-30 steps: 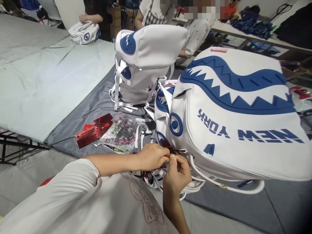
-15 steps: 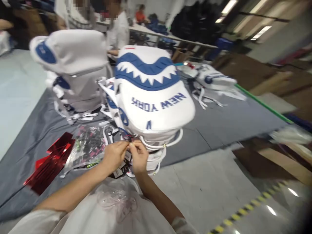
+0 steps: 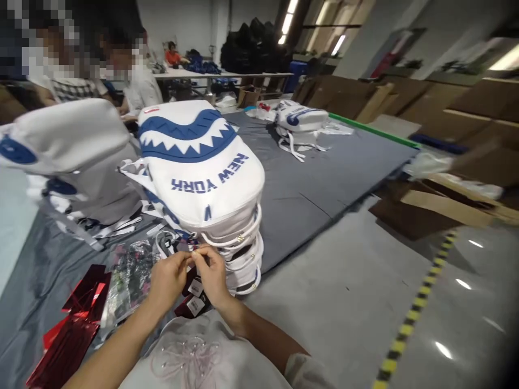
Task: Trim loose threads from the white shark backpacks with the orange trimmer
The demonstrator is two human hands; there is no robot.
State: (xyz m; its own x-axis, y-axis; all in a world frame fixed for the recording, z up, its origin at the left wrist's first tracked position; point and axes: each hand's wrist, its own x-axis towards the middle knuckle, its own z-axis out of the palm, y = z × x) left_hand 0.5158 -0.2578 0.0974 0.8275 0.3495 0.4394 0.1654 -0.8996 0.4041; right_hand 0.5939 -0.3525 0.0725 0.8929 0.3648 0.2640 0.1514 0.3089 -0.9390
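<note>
A white backpack with a blue shark mouth and "NEW YORK" lettering lies on top of a stack of similar bags on a grey mat. My left hand and my right hand meet at the near lower corner of the stack. Both pinch a small hang tag string at the bag's edge. Dark tags dangle just under my fingers.
A second stack of white bags stands at the left. Red foil cards and a clear bag of tags lie near my left arm. Another backpack lies far back on the mat. People sit behind; flattened cardboard lies at the right.
My view has swung to the right and pulled back, so the bags now sit further left. Both hands have stayed together on the tag string at the bag's corner.
</note>
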